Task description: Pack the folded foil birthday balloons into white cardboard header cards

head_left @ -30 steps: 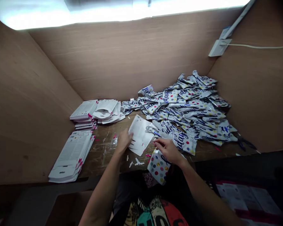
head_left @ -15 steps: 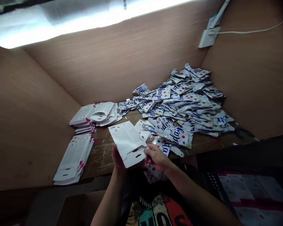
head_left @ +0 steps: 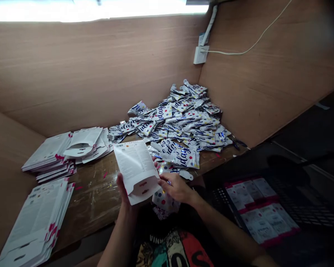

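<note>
A white printed cardboard envelope [head_left: 135,161] with a slotted hang tab is held up in front of me, its mouth bowed apart at the near end. My left hand [head_left: 125,191] is closed around its left edge and underside; some fingertips show at the far right edge. My right hand [head_left: 176,188] pinches the near right corner beside the mouth. Just beyond the hands lie folded foil balloons [head_left: 180,155] with blue lettering and coloured dots. More dotted, shiny material [head_left: 165,202] rests below my right hand, partly hidden.
A large heap of folded foil balloons [head_left: 183,115] fills the back right of the table [head_left: 94,193]. Stacks of envelopes [head_left: 41,215] stand at left. A blue basket [head_left: 219,198] holding pink-edged packets is at lower right. Cardboard walls [head_left: 100,74] enclose the table.
My view has turned to the right, bringing the basket further into sight. The envelope is tilted more upright and its mouth gapes wider. Both hands still hold it.
</note>
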A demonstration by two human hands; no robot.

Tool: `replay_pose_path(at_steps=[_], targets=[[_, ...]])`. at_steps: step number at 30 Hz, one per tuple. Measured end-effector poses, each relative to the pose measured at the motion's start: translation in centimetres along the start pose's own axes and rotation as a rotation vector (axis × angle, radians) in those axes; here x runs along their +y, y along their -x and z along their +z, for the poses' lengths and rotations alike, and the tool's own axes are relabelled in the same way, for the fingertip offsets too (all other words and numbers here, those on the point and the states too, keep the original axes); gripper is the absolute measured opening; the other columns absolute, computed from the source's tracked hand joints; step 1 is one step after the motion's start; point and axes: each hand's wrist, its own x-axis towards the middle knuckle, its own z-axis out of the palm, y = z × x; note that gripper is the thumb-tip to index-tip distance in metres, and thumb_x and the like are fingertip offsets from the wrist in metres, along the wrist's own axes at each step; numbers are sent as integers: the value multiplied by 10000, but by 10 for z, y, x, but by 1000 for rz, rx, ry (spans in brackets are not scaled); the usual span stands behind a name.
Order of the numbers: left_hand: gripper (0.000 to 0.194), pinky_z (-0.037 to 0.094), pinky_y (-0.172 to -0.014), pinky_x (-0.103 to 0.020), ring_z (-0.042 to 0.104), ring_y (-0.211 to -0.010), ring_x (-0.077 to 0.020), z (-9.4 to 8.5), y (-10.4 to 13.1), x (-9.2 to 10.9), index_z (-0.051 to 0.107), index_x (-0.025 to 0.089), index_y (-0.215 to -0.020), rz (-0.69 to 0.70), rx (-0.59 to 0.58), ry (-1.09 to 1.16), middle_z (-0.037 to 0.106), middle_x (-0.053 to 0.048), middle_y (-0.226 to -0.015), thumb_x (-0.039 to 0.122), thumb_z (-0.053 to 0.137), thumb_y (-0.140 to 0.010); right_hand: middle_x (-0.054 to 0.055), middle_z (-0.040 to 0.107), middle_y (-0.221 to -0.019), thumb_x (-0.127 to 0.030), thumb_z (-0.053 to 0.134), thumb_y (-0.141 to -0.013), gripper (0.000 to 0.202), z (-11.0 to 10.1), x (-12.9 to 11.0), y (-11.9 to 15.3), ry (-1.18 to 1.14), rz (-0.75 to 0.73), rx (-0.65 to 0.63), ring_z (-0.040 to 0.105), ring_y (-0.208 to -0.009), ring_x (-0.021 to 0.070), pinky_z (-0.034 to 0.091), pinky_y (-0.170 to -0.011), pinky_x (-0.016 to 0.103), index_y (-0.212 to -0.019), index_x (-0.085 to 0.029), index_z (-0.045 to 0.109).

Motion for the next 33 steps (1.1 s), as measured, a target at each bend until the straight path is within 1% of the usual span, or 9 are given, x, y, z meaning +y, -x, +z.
replay_pose_path(at_steps=[2,4,6,9,14,19,23,27,33], targets=[[1099,281,-1284,-600,432,-1531,-409,-3,0,5,226,197,-1709,-1,16,30,461,-180,-1659,894,431,-884,153,659,-1442,-530,697,-968,551,-36,25,0,226,-74,54,596,-1334,311,471,-1115,449,-1409,-205,645],[1109,303,-1275,-599,468,-1508,-404,-8,0,11,219,189,-1709,8,29,55,469,-198,-1649,883,466,-881,191,444,-1661,-504,807,-875,816,-68,58,3,521,-42,98,368,-1551,393,308,-1248,592,-1573,-205,509],[1090,305,-1272,-610,449,-1521,-408,-15,-2,17,219,188,-1708,48,51,68,473,-206,-1644,846,511,-889,184,453,-1660,-382,781,-896,764,-90,91,12,680,-28,35,365,-1562,391,306,-1251,620,-1584,-202,504],[1026,295,-1268,-643,405,-1547,-416,-23,-5,19,227,201,-1705,105,100,79,471,-204,-1646,788,528,-920,144,649,-1489,-186,615,-961,507,-104,127,29,676,-103,45,568,-1421,316,444,-1187,537,-1467,-206,634],[1018,334,-1213,-723,492,-1479,-450,-22,-19,8,282,171,-1686,112,207,95,589,-230,-1536,777,552,-914,108,748,-1340,-217,518,-1031,395,-97,139,30,452,-177,251,688,-1277,269,551,-1116,483,-1379,-230,705],[961,428,-1142,-714,636,-1323,-433,-9,-42,0,441,161,-1610,176,388,86,702,-227,-1372,774,605,-889,131,755,-1315,-200,449,-1062,462,-74,89,8,416,-263,397,721,-1214,273,589,-1059,452,-1492,-201,618],[825,486,-1107,-666,710,-1188,-385,-1,-48,5,567,184,-1508,294,413,49,758,-175,-1246,741,627,-902,126,768,-1267,-70,460,-1009,604,-53,13,3,602,-326,134,761,-1047,244,620,-905,348,-1592,-221,506],[778,533,-1084,-582,731,-1131,-371,4,-47,1,637,127,-1406,299,448,-7,773,-164,-1181,688,697,-871,151,788,-1061,-7,507,-929,653,-23,-53,-8,904,-166,-87,756,-765,250,580,-647,329,-1542,-226,563],[841,554,-1046,-571,713,-1180,-415,5,-41,-2,619,121,-1422,341,526,-63,768,-167,-1218,692,697,-809,234,762,-1006,-56,503,-935,598,28,-90,-21,854,-177,-133,746,-739,314,556,-589,386,-1525,-141,552]])
